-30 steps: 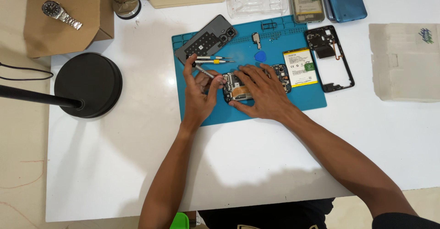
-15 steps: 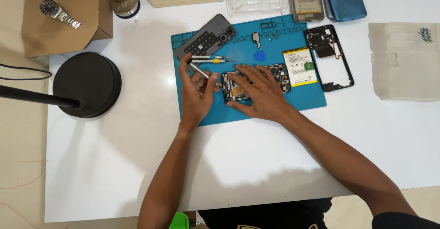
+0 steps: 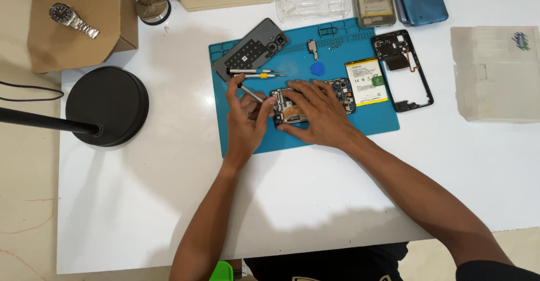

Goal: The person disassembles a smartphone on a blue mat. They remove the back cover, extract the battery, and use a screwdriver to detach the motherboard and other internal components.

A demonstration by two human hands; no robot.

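A white bench (image 3: 140, 202) carries everything here. At its left end stands a round black lamp base (image 3: 107, 105) with a dark arm running off to the left, and behind that a brown cardboard box (image 3: 79, 39) with a metal wristwatch (image 3: 73, 20) lying on top. At the right end rests a pale translucent plastic box (image 3: 498, 73). A blue work mat (image 3: 337, 132) lies in the middle of the bench.

On the mat, under both hands, sits an opened phone (image 3: 343, 93) with its circuit board exposed, roughly at the mat's centre. The right hand (image 3: 318, 115) lies flat over the phone, fingers spread and pressing down on it. The left hand (image 3: 244, 118) is just left of the phone, its fingers pinching a slim silver screwdriver (image 3: 251, 94) whose tip angles toward the phone's left edge.

Right of the phone lies a white battery (image 3: 365, 81), and beyond it, half off the mat, a black phone frame (image 3: 402, 70). A grey back cover (image 3: 250, 49) sits at the mat's upper left, with two more screwdrivers (image 3: 256, 73) lying just below it. A small blue pick (image 3: 318, 68) lies above the phone.
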